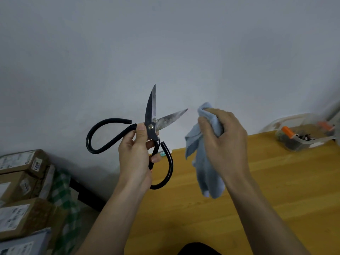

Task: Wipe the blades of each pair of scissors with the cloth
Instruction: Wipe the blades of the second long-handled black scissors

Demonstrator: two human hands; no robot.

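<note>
1. Centre of the frame: the scissors (pixel 150 124) are sitting splayed open, blades spotted, with the left hand (pixel 136 155) pinching them at the pivot.
2. Just right of them, the right hand (pixel 223 142) is bunching the blue cloth (pixel 206 162), not touching steel.
3. I'd be wiping spine-side, pivot to tip, fingers off the edge.
4. Lower right, the wooden table (pixel 257 199) is waiting underneath.

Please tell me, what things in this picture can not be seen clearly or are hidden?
- Clear container, head view: its contents are blurred and too small to name; the right edge cuts it off.
- Cardboard boxes, head view: labels too small to read; the left edge cuts them.
- Scissors: the left hand covers part of the handles.
- Blue cloth: the right hand hides its bunched part.
- Other scissors: none in view.
</note>
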